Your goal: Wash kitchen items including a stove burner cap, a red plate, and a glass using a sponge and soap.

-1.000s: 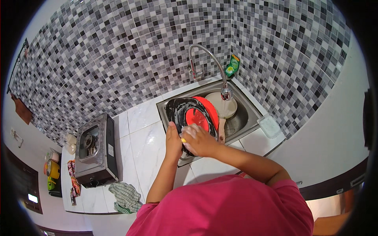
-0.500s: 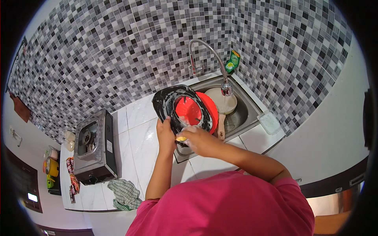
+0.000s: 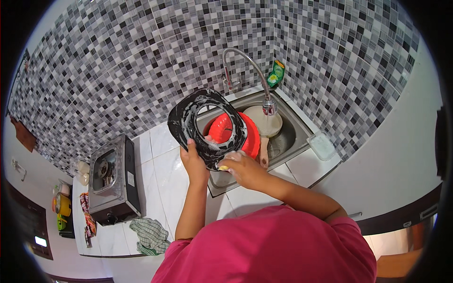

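Note:
My left hand (image 3: 194,164) grips the near left edge of a black, square stove plate (image 3: 180,123) with a large round hole. White suds streak the plate, which is held tilted above the sink (image 3: 306,123). In my right hand (image 3: 245,170) is a small yellow sponge (image 3: 223,167), pressed against the plate's near edge; foam covers the fingers. Behind the plate, a red basin (image 3: 255,137) with a ridged rim shows partly through the hole. Next to it in the sink sits a pale pan (image 3: 259,117) with a wooden handle (image 3: 264,152).
A flexible metal faucet (image 3: 269,106) arches over the pan. Right of the sink lies a clear soap dish (image 3: 322,145); a green pouch (image 3: 276,73) leans in the corner. To the left stand a gas stove (image 3: 115,198) and a checked cloth (image 3: 150,236). Small packets (image 3: 87,214) lie beyond the stove.
The stove plate has moved up and left and tilted, uncovering more of its round hole. Both hands stay on its near edge, the right still with the sponge.

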`<state>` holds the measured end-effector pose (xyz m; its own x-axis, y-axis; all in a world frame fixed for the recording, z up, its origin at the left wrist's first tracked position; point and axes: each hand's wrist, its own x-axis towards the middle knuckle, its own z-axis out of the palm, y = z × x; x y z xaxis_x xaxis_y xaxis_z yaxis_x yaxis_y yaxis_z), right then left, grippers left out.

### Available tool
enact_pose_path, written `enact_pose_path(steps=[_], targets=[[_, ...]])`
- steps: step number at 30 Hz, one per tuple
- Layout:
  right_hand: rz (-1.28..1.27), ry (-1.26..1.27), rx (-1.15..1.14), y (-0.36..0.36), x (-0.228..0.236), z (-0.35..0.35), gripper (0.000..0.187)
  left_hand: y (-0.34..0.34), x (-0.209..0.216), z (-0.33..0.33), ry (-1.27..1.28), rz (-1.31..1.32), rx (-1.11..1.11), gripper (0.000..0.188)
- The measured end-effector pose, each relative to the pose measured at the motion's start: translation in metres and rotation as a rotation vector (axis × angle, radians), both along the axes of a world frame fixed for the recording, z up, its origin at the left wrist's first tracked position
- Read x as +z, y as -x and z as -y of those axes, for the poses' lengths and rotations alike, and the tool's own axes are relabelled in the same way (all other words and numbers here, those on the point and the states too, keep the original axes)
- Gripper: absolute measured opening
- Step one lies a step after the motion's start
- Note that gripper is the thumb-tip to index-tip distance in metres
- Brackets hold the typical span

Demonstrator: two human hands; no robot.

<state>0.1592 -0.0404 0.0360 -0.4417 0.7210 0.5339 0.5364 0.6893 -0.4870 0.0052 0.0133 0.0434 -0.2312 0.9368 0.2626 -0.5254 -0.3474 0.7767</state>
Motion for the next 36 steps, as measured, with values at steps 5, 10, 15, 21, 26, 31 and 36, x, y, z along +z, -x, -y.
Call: enact_pose_path(steps=[5, 10, 15, 21, 26, 31, 36], targets=[[0.107, -0.01, -0.248, -0.015, -0.017, -0.015, 0.026, 0.0, 0.0, 0.007, -0.02, 0.005, -0.017, 0.028], [0.026, 0.006, -0.11, -0.003, -0.013, -0.003, 0.024, 0.003, 0.002, 0.01, 0.005, 0.031, -0.029, 0.029], [-0.015, 0.018, -0.069, -0.011, -0.01, -0.012, 0.022, 0.006, 0.007, 0.014, -0.006, 0.067, -0.04, 0.03], [-0.062, -0.077, -0.336, -0.056, -0.021, -0.062, 0.031, 0.016, 0.004, 0.01, 0.015, -0.012, -0.042, 0.03], [-0.532, 0.23, -0.35, -0.059, -0.01, -0.073, 0.021, 0.015, 0.003, 0.01, -0.025, 0.013, 0.008, 0.032], [-0.249, 0.046, -0.331, -0.054, 0.005, -0.071, 0.025, 0.02, -0.001, 0.012, 0.01, -0.081, -0.118, 0.034], [-0.083, -0.028, -0.488, -0.056, 0.006, -0.089, 0.029, 0.018, 0.009, 0.024, -0.03, -0.295, -0.218, 0.038]])
